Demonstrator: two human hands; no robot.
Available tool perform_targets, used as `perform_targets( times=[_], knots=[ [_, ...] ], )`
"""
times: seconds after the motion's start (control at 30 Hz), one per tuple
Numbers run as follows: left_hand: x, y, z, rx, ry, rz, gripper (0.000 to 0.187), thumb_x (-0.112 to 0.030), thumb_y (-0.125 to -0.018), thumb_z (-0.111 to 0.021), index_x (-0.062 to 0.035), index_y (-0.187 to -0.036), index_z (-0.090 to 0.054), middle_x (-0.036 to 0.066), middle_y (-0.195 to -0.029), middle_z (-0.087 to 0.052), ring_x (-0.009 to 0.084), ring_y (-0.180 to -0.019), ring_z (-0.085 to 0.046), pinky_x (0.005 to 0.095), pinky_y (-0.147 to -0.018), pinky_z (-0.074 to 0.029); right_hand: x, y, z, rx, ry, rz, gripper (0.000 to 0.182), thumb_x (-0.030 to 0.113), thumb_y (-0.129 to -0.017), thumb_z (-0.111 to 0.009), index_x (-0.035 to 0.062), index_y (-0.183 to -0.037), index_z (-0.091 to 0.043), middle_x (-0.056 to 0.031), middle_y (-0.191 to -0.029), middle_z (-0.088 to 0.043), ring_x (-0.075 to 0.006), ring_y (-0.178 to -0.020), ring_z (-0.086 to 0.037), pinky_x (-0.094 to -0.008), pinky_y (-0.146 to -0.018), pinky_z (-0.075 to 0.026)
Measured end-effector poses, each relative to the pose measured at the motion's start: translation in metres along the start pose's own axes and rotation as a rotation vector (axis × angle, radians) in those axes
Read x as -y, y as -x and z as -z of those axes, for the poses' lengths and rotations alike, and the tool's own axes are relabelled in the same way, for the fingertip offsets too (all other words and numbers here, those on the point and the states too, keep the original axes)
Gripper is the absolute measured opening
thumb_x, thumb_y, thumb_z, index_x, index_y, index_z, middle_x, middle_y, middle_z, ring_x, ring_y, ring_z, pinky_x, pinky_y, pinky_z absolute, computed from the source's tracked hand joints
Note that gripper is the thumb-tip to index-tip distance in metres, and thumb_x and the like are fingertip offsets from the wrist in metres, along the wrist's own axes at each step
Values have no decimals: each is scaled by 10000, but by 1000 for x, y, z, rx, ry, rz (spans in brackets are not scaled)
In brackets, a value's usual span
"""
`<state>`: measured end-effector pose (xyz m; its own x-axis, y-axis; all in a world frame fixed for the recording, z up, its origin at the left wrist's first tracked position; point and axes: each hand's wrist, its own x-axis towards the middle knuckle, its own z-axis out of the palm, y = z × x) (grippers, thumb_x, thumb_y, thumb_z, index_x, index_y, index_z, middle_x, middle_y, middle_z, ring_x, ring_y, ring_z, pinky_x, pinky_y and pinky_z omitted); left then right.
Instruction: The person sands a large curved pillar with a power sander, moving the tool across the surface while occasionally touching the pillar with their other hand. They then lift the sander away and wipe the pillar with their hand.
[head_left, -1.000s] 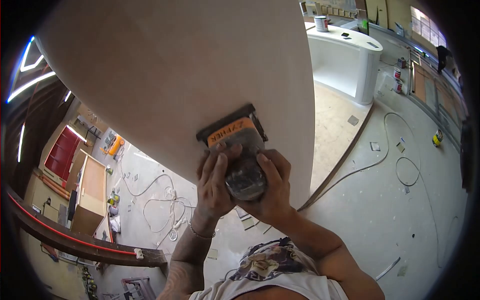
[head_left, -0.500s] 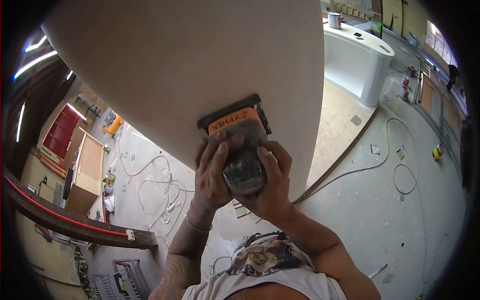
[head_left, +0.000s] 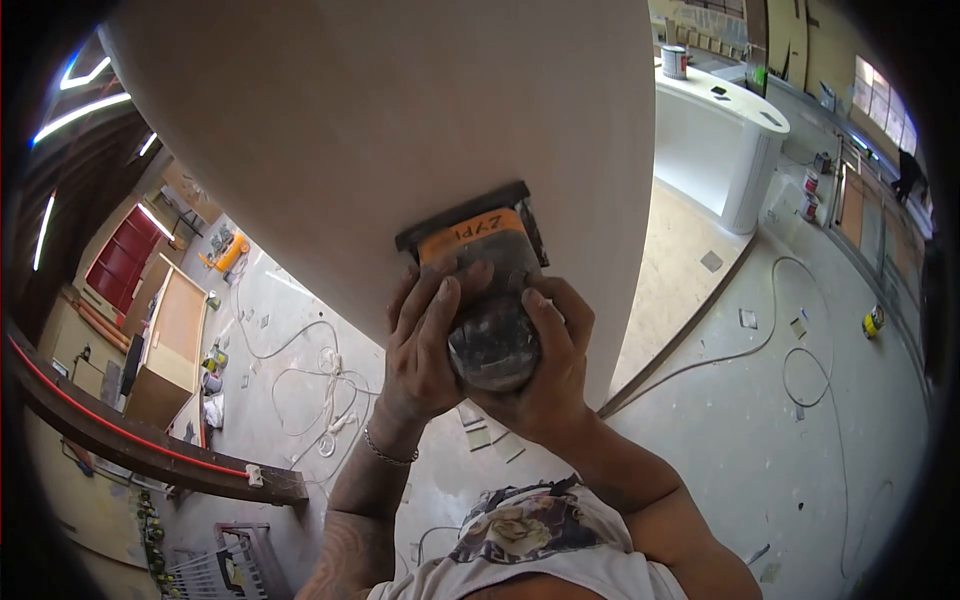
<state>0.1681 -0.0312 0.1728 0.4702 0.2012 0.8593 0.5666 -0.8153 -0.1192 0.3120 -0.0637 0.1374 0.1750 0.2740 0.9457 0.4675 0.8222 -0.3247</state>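
Note:
A black power sander [head_left: 495, 340] with an orange label band lies with its flat pad against a large pale curved panel [head_left: 400, 100]. My left hand [head_left: 425, 345] is wrapped round the sander's left side, a bracelet on that wrist. On the other side of the tool, my right hand [head_left: 555, 350] grips its body, with the thumb on top. Both hands are close together near the panel's lower end. The sander's underside is hidden against the panel.
A white curved counter [head_left: 745, 180] with a paint can [head_left: 674, 62] stands at upper right. Looped cords [head_left: 330, 390] and scattered sheets lie on the floor. At left are a wooden cabinet [head_left: 180, 335] and a dark beam [head_left: 150, 445]. A person in dark clothes [head_left: 908, 175] is far right.
The view has shifted slightly. The sander and both hands have moved a little to the right in view, and the sander still rests against the panel.

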Motion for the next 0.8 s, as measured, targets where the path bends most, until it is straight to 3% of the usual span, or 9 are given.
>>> perform_targets(
  times=[0.2, 0.33, 0.43, 0.57, 0.67, 0.8],
  knots=[
    [17, -63, 21, -73, -2, -125, 738, -226, -896, -719, 38, -1480, -354, 131, -1404, -607, 343, -1348, -520, 484, -1141, -359, 9, -69, 6, -40, 34, 109, 965, 206, -696, -910, 7, -1462, -358, -249, -1322, -396, -427, -1124, -592, -423, -751, -620],
    [22, -104, 42, -64, 50, -69, 765, -186, -837, -743, 70, -1465, -388, 165, -1362, -623, 376, -1312, -538, 489, -1110, -396, 16, -115, 7, -68, 36, 155, 984, 162, -662, -906, 9, -1463, -355, -227, -1283, -431, -399, -1109, -603, -449, -767, -596],
    [28, -141, 52, -127, 69, -160, 801, -150, -795, -769, 54, -1472, -395, 193, -1325, -631, 384, -1286, -554, 481, -1081, -431, 23, -152, 12, -66, 94, 172, 1024, 136, -632, -924, 20, -1472, -350, -199, -1292, -496, -332, -1135, -593, -413, -910, -526],
    [34, -192, 75, -203, -27, -432, 911, -187, -780, -826, 14, -1519, -333, 248, -1373, -573, 365, -1262, -587, 461, -1071, -450, 34, -197, 18, -85, 140, 172, 869, 210, -693, -863, 8, -1405, -408, -178, -1192, -534, -293, -1037, -602, -390, -848, -525],
    [68, -226, 65, -244, 8, -514, 868, -132, -759, -837, 23, -1483, -384, 243, -1259, -632, 347, -1167, -649, 425, -984, -512, 47, -224, 20, -109, 142, 141, 765, 266, -739, -817, -1, -1356, -452, -162, -1118, -562, -263, -963, -609, -372, -802, -524],
    [51, -256, 90, -174, -26, -537, 795, -144, -743, -856, 0, -1423, -469, 191, -1137, -698, 355, -1047, -692, 400, -915, -548, 63, -251, 18, -153, 115, 102, 652, 341, -799, -757, -13, -1289, -509, -141, -1018, -600, -224, -865, -618, -349, -741, -523]
  ],
)
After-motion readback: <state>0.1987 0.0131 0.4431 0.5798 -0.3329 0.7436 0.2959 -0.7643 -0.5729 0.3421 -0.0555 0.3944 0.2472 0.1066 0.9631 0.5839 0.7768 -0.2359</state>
